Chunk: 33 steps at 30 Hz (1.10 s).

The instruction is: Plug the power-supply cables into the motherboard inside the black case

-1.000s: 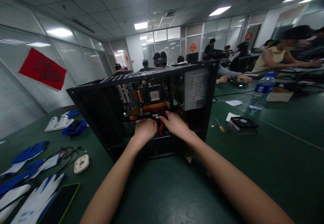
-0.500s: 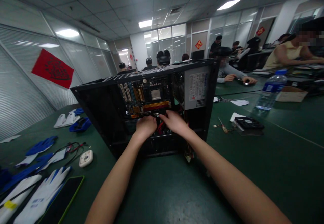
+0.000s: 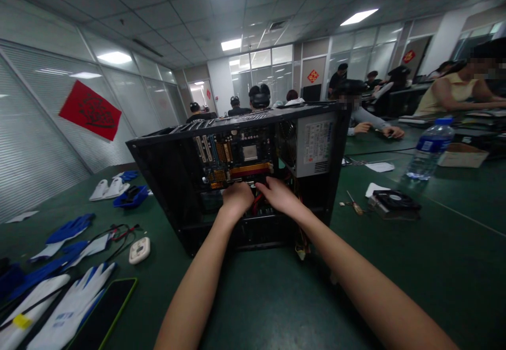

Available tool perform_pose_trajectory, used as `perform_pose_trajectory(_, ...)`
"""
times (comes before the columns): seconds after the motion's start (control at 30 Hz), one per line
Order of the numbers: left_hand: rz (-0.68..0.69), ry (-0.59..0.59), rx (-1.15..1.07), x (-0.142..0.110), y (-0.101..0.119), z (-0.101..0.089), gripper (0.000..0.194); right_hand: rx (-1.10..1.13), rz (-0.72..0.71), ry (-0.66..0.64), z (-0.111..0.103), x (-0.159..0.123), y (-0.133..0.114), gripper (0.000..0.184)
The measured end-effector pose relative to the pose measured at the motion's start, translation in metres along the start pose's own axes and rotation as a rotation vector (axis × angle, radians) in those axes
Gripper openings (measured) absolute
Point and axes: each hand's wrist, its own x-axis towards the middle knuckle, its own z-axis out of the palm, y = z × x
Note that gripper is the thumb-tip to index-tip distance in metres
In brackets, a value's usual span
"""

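Observation:
An opened black computer case (image 3: pixel 162 181) stands on the green table in front of me. Inside it are a motherboard (image 3: pixel 221 152) and a silver power supply (image 3: pixel 316 139) at the upper right. My left hand (image 3: pixel 238 198) is closed at the board's lower edge, its fingertips mostly hidden. Close beside it, my right hand (image 3: pixel 278 194) pinches at the same edge, thumb toward the left hand. Red cables (image 3: pixel 258 202) run between and below the hands. Whatever the fingers grip is too small or covered to make out. A cable bundle (image 3: pixel 301 247) hangs out at the case's lower right.
A CPU cooler with fan (image 3: pixel 395 204), a screwdriver (image 3: pixel 356 206) and a water bottle (image 3: pixel 430 149) are on the right. Left lie work gloves (image 3: pixel 71 300), a phone (image 3: pixel 105 313), a white earbud case (image 3: pixel 139 250) and a blue tray (image 3: pixel 130 196). Several people sit beyond.
The whole view has shifted a little, so the case and hands appear slightly farther right and lower. Both hands stay at the board's lower edge, with hardly any change in grip.

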Motion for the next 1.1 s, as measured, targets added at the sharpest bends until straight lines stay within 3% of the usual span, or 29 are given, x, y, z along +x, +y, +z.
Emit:
perform_pose_trajectory(0.17, 0.021, 0.021, -0.033, 0.001, -0.007, 0.007, 0.043, -0.023, 0.048, -0.028, 0.001, 0.003, 0.001, 0.027)
perform_pose_trajectory(0.37, 0.039, 0.012, -0.121, -0.003, -0.017, 0.007, 0.043, 0.367, 0.323, -0.112, 0.002, 0.006, -0.003, 0.029)
perform_pose_trajectory(0.67, 0.092, -0.007, -0.237, -0.006, -0.024, 0.008, 0.039, 0.773, 0.656, -0.25, 0.012, 0.014, -0.023, 0.033)
perform_pose_trajectory(1.1, 0.115, -0.015, -0.298, -0.002, -0.026, 0.011, 0.038, 0.891, 0.795, -0.199, 0.021, 0.026, -0.027, 0.034)
